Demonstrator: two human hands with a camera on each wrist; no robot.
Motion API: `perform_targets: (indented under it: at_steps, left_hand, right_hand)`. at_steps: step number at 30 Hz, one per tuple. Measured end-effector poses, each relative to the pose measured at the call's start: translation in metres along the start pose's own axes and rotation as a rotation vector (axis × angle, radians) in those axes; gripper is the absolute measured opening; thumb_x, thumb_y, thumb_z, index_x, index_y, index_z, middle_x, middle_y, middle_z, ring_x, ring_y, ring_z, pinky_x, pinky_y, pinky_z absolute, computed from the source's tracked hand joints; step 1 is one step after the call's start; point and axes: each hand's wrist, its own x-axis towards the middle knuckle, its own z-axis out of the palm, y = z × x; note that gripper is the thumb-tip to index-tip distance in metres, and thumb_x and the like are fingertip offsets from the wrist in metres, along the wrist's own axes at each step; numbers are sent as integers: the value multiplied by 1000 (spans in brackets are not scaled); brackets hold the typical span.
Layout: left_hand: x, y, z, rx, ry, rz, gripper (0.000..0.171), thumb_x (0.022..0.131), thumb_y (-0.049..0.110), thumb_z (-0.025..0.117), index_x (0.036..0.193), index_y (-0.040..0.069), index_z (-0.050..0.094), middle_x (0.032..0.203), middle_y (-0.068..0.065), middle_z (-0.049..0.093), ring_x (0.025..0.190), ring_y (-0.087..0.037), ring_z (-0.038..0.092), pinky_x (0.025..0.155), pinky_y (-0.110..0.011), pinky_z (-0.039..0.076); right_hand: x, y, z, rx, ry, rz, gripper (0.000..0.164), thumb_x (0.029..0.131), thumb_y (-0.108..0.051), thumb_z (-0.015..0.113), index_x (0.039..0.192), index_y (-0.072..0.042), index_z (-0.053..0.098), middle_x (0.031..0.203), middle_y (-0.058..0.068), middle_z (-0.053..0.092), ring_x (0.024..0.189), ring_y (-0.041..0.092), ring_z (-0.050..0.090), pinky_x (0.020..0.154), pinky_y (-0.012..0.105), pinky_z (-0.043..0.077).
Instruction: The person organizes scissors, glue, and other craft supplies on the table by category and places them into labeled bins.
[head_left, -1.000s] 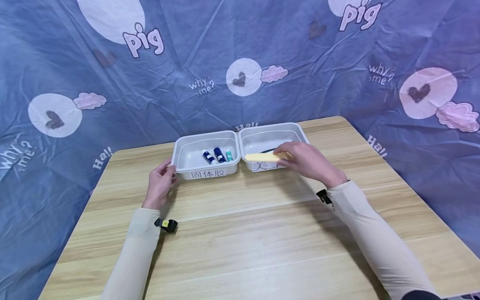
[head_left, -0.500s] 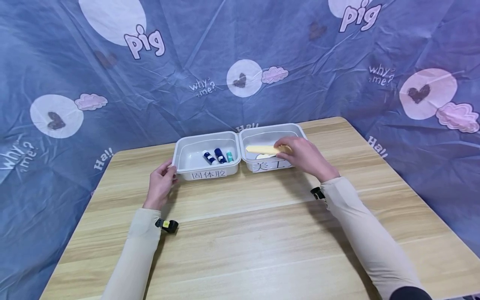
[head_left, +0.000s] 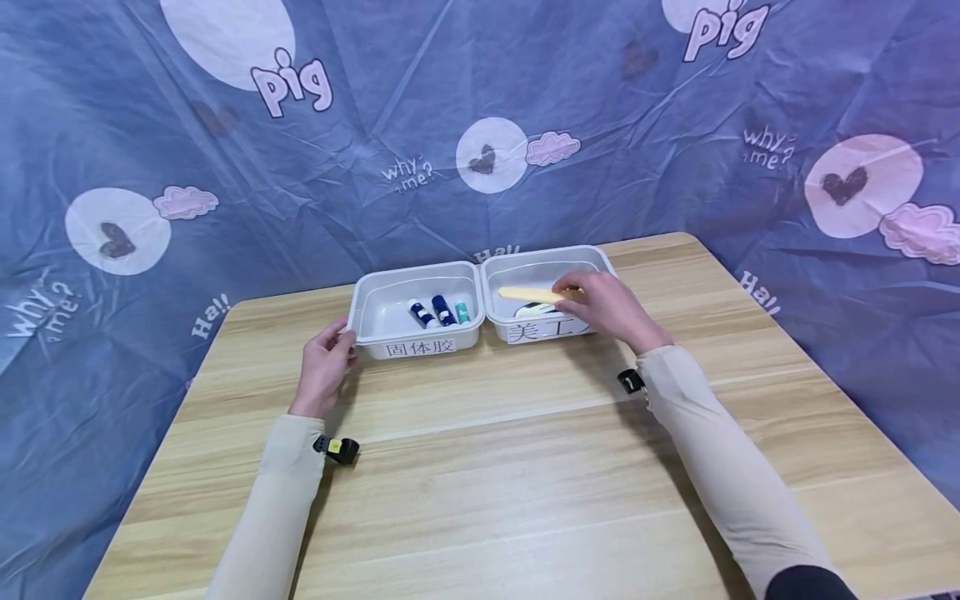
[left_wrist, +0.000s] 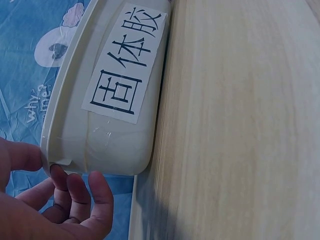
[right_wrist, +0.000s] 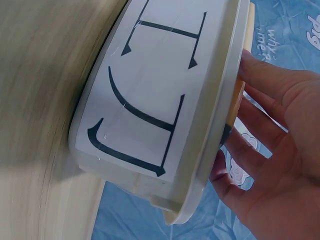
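My left hand [head_left: 322,367] pinches the near left corner of the left white plastic box [head_left: 369,292], thumb on its rim, as the left wrist view shows. Inside that box lie two dark blue glue sticks [head_left: 443,311] and a small green one [head_left: 462,312]. My right hand [head_left: 609,308] holds a long, slim yellow utility knife [head_left: 525,294] by its right end, between thumb and fingers. The knife lies level over the right white box [head_left: 525,271]. Below it a white and black item [head_left: 534,309] rests in that box, partly covered.
Both boxes stand side by side at the back of the wooden table [head_left: 480,483], with paper labels [head_left: 420,347] on their front walls. A blue printed cloth [head_left: 360,208] hangs behind the table.
My right hand has moved the yellow utility knife back from the right box's front rim to over its inside, uncovering the white and black item. My left hand keeps its hold.
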Motion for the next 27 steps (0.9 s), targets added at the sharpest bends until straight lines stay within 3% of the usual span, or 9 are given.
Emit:
perform_targets:
  at_steps: [27]
  left_hand:
    - [3,-1,2,5,3,-20,45,106,16,54,149,8,52,93,3,52,89,-13,54,84,-28,59]
  right_hand:
    - [5,16,8,63,0,18,20,95,-14,73,111,-2,75,112,15,75,109,34,68,101,52,50]
